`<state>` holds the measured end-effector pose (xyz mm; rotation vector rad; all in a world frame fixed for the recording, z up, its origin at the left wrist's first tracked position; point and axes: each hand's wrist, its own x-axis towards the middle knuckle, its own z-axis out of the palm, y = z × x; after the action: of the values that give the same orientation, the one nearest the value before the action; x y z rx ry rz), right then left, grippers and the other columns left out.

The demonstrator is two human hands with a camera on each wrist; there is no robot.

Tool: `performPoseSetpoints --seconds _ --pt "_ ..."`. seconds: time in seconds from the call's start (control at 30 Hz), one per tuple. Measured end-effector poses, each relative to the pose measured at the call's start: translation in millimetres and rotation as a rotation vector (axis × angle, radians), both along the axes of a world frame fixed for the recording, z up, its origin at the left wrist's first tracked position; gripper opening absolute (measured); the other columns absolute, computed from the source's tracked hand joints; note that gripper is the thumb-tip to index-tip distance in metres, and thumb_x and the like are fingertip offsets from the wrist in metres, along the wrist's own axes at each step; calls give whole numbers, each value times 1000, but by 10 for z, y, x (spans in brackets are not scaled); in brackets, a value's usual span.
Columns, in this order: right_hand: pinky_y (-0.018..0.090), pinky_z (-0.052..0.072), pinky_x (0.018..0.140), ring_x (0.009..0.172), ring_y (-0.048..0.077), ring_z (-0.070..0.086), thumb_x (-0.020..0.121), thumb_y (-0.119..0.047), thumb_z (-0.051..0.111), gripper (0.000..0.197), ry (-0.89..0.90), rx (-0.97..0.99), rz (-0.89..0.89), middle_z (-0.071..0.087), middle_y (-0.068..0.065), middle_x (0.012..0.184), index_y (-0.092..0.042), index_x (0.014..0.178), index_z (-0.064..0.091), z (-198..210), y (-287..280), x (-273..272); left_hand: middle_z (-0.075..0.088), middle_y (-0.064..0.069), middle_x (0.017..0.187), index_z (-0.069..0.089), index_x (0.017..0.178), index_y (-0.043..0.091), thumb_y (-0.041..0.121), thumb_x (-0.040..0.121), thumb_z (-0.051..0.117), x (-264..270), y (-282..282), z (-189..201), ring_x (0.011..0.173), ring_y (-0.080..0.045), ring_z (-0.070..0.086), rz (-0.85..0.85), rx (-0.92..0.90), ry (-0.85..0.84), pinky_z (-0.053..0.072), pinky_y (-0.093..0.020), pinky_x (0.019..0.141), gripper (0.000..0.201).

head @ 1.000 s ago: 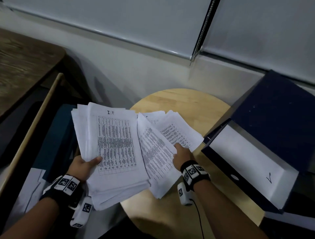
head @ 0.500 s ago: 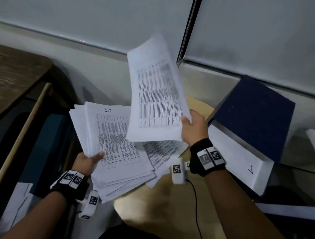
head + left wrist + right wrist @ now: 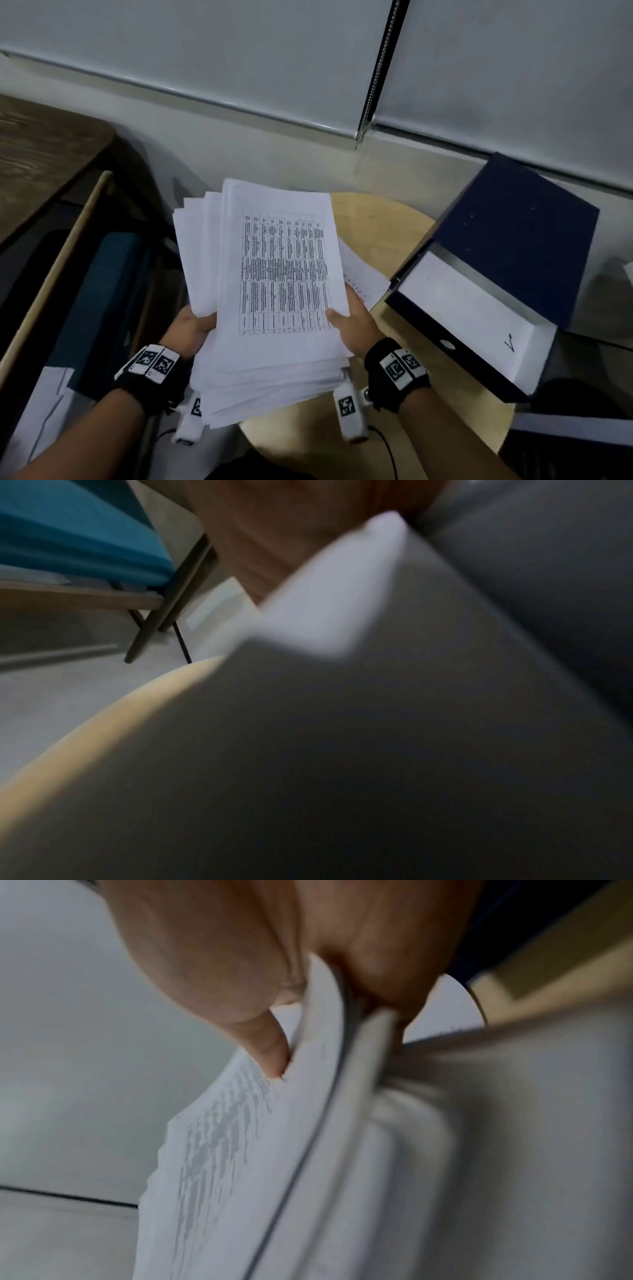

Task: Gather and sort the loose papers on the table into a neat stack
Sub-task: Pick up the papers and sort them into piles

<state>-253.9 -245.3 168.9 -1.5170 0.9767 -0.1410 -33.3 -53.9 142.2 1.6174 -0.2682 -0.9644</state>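
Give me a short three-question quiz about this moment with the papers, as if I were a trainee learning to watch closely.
1. True or false: the stack of papers lies flat on the round table with no hand on it.
2. What holds the stack? A) the left hand alone B) both hands, left and right hand C) neither
3. Fill in: the top sheet is printed with a ____.

Key:
1. False: both hands hold it up.
2. B: one hand grips each lower side; the right thumb lies on the top sheet.
3. Table of small text, too fine to read. More sheets stick out on the right, beside the dark blue binder.
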Motion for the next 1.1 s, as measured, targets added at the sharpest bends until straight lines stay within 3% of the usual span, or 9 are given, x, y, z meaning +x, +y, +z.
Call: performPoseSetpoints --seconds 0.17,0.27,0.33,0.43,0.53,0.63,0.77,0.93,1.1 --pt "45 41 112 121 15 59 93 -9 60 42 11 58 -2 65 -7 128 -23 132 55 -172 10 -40 76 9 85 70 94 18 53 75 71 -39 23 60 84 -9 68 -77 20 -37 52 -24 72 40" --pt "44 43 110 119 12 60 91 -12 59 41 9 -34 -4 67 -11 124 -27 129 57 -228 15 -27 62 3 88 52 112 19 31 99 40 -68 -35 125 69 -9 57 97 -34 -166 44 -23 76 22" --pt "43 43 110 119 12 60 93 -9 58 41 9 -81 -26 66 -9 125 -25 131 54 -255 27 -9 63 4 86 53 118 10 39 89 59 -76 -97 133 66 -10 58 37 -79 -152 50 -21 71 41" --pt "42 41 112 124 16 56 93 -10 56 47 17 -91 -47 60 -4 133 -22 137 46 -311 49 13 74 -5 101 68 110 14 57 59 79 -40 -94 55 89 -20 68 -118 47 -58 51 -36 86 68" --pt "43 40 113 128 17 53 92 -20 57 51 59 -77 12 56 -2 139 -21 140 40 -404 71 48 65 -17 76 71 89 5 51 67 80 29 -72 -40 70 -24 56 -161 180 -104 45 -38 65 52" --pt "43 47 105 114 15 62 91 -26 60 36 99 -59 66 66 -9 123 -28 126 52 -495 80 113 53 -2 46 58 62 5 26 86 71 -49 -96 -46 40 -16 47 -134 268 -222 39 -22 44 34" --pt "36 49 101 103 11 64 89 -31 64 37 171 -34 -81 69 -12 107 -25 126 59 -644 -22 198 49 8 33 61 86 -13 11 86 68 -112 -75 -131 33 -3 43 53 268 -197 35 -17 40 25" --pt "39 46 105 127 31 53 89 -32 63 58 549 -112 -108 51 12 142 -12 140 46 -969 -182 139 49 7 34 59 76 -1 11 84 71 -54 -42 -76 35 -9 42 115 291 -190 35 -19 32 19" --pt "43 51 95 123 39 56 83 -41 73 78 691 123 -346 51 23 140 4 138 40 -1139 -269 100 48 5 32 58 70 -1 7 84 69 -11 9 -46 27 -4 41 123 280 -153 32 -18 32 20"
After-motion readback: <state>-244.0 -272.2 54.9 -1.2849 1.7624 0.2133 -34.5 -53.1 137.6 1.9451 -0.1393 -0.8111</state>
